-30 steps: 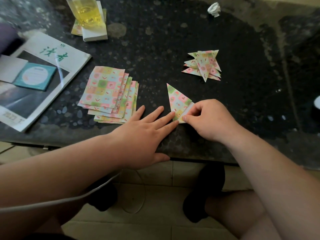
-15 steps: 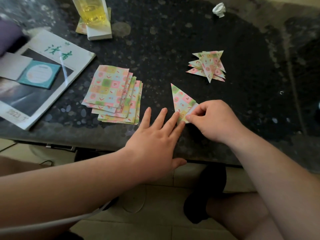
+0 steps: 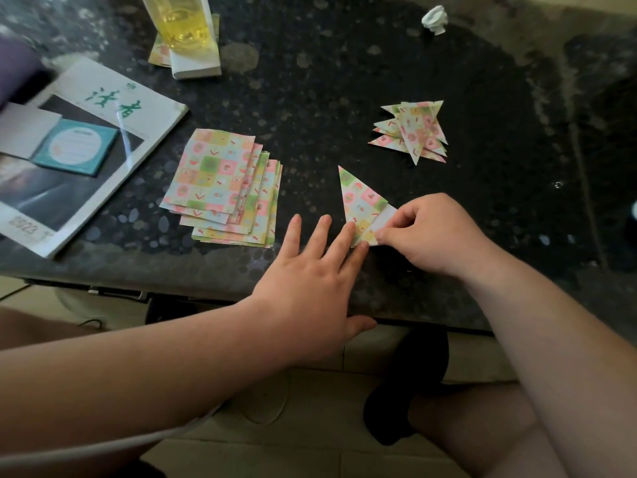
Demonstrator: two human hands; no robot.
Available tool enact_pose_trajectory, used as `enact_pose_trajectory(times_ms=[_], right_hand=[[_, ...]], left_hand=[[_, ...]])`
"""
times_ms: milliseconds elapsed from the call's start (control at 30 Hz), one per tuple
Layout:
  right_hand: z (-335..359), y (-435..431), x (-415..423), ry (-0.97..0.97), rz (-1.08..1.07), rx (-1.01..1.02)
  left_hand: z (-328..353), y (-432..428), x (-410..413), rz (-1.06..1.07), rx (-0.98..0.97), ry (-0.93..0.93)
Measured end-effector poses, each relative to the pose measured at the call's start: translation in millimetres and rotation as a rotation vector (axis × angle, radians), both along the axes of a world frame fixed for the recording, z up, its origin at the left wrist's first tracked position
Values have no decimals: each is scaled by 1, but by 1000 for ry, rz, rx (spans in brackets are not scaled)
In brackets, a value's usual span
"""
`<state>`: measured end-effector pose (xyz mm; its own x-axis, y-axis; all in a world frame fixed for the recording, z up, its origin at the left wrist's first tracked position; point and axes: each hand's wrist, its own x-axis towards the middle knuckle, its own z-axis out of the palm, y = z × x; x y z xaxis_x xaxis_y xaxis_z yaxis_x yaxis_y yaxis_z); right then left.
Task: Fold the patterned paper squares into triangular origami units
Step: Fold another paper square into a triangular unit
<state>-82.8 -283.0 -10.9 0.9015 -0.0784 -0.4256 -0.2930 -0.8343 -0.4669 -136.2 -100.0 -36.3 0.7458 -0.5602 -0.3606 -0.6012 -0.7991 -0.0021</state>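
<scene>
Our left hand (image 3: pixel 310 281) pins the half-folded triangle (image 3: pixel 360 201) with fingers (image 3: pixel 344 236) now spread as our right hand (image 3: pixel 431 232) pinches its white flap (image 3: pixel 387 215) further over, nearly finishing this unit.

The dark table (image 3: pixel 327 81) holds a magazine (image 3: pixel 103 108), a yellow drink (image 3: pixel 181 24) and a crumpled white wad (image 3: pixel 435 19).

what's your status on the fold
Left hand flat, fingertips pinning the half-folded paper. Right hand pinching its white flap. Unfolded stack lies left, apart.
</scene>
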Motion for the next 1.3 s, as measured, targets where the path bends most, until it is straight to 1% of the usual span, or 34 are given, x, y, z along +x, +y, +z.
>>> enact_pose_trajectory(times_ms=[100,233,367,800,1300], right_hand=[[0,2,0,28,-17,46],[-2,6,-1,62,-37,34],[-2,10,0,73,-95,69],[0,12,-1,64,-60,15],[-2,12,0,47,-51,23]], left_hand=[[0,0,0,4,3,6],[0,1,1,17,0,10],[0,1,1,17,6,14],[2,1,1,12,14,23],[4,-1,4,9,-5,-10]])
